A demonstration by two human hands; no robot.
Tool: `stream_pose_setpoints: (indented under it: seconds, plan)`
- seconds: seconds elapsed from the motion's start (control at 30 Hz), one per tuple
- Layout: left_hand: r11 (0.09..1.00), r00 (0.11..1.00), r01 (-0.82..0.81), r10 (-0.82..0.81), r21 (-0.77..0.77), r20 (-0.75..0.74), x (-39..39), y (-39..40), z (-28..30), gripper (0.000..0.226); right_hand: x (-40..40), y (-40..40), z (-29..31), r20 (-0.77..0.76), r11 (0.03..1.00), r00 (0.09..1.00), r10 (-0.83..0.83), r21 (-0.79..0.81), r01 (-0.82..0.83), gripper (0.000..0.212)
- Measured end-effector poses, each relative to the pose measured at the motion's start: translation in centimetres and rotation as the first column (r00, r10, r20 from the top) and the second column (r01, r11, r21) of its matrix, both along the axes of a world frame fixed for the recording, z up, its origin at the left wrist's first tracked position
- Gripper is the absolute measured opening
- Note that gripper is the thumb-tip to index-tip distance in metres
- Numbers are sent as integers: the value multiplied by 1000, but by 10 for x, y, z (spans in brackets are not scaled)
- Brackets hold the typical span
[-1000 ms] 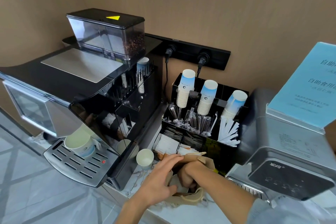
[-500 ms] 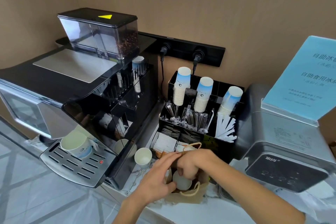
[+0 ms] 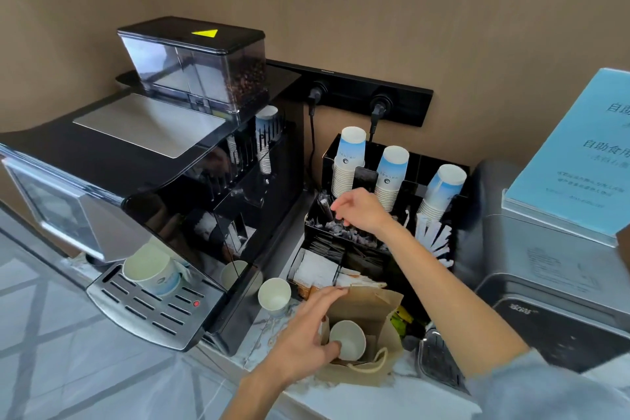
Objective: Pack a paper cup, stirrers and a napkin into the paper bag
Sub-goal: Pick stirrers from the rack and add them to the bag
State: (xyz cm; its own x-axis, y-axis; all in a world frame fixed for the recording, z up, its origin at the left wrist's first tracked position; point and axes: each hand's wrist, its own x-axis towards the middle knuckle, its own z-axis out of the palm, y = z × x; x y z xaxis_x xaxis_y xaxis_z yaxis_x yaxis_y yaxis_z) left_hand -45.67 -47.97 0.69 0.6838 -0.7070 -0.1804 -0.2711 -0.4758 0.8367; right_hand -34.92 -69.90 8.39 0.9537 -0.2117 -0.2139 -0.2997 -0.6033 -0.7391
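A brown paper bag [image 3: 371,310] stands open on the counter's front edge with a white paper cup [image 3: 347,339] upright inside it. My left hand [image 3: 306,341] grips the bag's left rim, thumb inside by the cup. My right hand [image 3: 361,210] hovers over the black organiser's tray of wrapped stirrers [image 3: 335,227], fingers spread and pointing down, nothing in it. White napkins [image 3: 315,271] lie in the organiser's lower front compartment, just behind the bag.
A black coffee machine [image 3: 146,160] fills the left, a cup [image 3: 151,271] on its drip tray. A loose cup [image 3: 274,297] stands left of the bag. Cup stacks [image 3: 349,160] and white sachets [image 3: 434,240] sit in the organiser. A grey appliance [image 3: 552,283] with a blue sign is at right.
My right hand has left the bag, with the cup now resting inside, and moved up and back over the stirrer tray. My left hand stays on the bag's rim.
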Motion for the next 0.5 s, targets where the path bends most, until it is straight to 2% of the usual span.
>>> stream_pose_setpoints:
  seconds: [0.1,0.2,0.37,0.5]
  plan:
    - [1000,1000,-7,7,-2,-7,0,-1,1,81,25,-1,-26,33,997,998,-57,-56,59,21]
    - [1000,1000,-15,15,6,-15,-1,-2,1,82,43,-3,-41,53,986,996,-66,-150,73,28]
    - [1000,1000,-2,3,11,-23,-3,-5,2,81,69,-5,-63,-28,972,999,-22,-235,15,39]
    - [1000,1000,-5,5,3,-30,-1,-5,1,82,77,3,-73,-14,962,1000,10,-271,-13,29]
